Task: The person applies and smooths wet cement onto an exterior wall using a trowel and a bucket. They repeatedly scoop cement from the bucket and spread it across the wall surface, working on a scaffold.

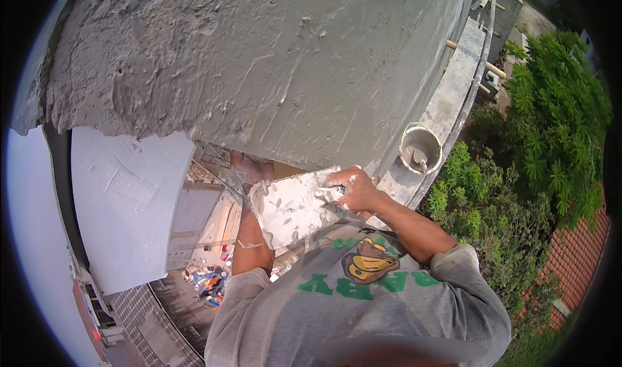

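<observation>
A flat, roughly rectangular board (289,206), coated in pale wet plaster with lumps, is tilted in front of my chest. My right hand (356,190) is closed at its right edge, with plaster smeared over the fingers. A small dark piece shows between those fingers; what they grip is mostly covered. From the lower left my left forearm (251,245) rises behind the board's left edge. The board covers much of the left hand, and its fingers are not clear. Just beyond stands a grey wall (278,75) with wet, streaked plaster, rougher at its left.
A bucket (421,148) with grey mortar and a tool inside stands on a narrow ledge plank (447,101) at the right. Poles (495,71) stick out farther along. Green trees (551,127) and a tiled roof (578,263) lie below. Scattered debris (208,283) lies far down at the left.
</observation>
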The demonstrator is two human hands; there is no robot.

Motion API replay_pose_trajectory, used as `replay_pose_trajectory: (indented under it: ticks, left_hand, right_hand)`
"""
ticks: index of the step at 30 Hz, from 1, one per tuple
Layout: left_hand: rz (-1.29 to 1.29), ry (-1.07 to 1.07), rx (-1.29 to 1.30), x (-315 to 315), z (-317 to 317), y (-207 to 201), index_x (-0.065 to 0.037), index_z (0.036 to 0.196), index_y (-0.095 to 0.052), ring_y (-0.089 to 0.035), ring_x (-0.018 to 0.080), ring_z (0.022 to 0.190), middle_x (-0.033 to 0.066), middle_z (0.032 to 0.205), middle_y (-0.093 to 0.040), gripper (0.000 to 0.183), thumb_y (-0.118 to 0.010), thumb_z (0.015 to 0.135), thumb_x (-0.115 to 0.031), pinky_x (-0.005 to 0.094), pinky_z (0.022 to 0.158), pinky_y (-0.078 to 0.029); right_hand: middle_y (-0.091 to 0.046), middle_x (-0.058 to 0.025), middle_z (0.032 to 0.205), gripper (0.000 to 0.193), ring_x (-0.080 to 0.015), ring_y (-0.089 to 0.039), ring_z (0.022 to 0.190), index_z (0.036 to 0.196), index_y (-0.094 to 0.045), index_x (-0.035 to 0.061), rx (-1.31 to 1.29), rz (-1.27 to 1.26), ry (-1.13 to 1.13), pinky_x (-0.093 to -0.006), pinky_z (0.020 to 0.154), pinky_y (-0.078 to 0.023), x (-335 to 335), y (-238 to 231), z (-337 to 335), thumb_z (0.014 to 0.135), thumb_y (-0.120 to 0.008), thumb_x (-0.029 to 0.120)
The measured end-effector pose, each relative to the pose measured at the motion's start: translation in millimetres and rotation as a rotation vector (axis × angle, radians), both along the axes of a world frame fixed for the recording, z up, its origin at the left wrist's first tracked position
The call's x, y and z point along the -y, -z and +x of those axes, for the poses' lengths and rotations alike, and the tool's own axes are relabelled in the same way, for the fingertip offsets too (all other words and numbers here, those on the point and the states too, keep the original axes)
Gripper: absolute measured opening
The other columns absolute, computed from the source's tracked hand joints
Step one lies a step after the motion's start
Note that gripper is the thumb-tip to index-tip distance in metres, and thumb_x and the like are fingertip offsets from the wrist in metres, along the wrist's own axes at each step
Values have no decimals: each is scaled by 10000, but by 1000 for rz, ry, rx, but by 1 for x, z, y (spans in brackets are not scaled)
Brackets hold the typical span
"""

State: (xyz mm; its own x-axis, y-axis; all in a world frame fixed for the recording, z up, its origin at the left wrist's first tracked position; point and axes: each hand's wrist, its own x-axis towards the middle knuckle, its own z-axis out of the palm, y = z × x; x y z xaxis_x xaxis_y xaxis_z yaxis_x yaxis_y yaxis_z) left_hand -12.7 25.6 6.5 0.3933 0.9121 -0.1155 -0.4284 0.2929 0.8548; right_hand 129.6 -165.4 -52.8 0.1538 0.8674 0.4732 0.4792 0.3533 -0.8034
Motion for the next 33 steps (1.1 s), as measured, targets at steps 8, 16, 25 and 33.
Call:
replay_pose_trajectory:
  ticks: [8, 16, 25, 33]
  left_hand:
    - [-137, -73, 97, 23, 22, -24, -98, 1254, -511, -490, 290, 1138, 91, 1255, -533, 502, -442, 868, -411, 469, 941, -406]
    - [36, -78, 18, 17, 13, -11, -137, 1098, -564, -545, 186, 893, 10, 1034, -590, 359, -455, 874, -396, 354, 721, -459]
    - [-218, -38, 155, 8, 9, -3, -170, 977, -572, -482, 106, 625, -45, 750, -557, 272, -466, 882, -402, 265, 540, -383]
    - [-168, 33, 199, 16, 7, -4, -120, 1131, -539, -497, 210, 969, 29, 1075, -556, 323, -480, 908, -346, 383, 842, -399]
  right_hand:
    - [-636, -27, 804, 387, -170, -611, 719, 1015, -594, 27, -1253, 67, -23, -336, 660, -496, 14, 12, 54, 816, -673, 350]
    - [-635, -93, 1009, 461, -213, -628, 891, 1152, -561, 40, -1629, 122, 67, -359, 792, -528, 5, 15, 40, 857, -582, 394]
    - [-503, -28, 579, 396, -204, -491, 475, 857, -592, 123, -2003, -145, -89, -329, 444, -439, 7, 82, -11, 886, -465, 497]
    - [-437, 6, 506, 333, -154, -420, 409, 808, -571, 150, -2031, -317, 198, -285, 384, -356, -2, 3, -59, 880, -525, 472]
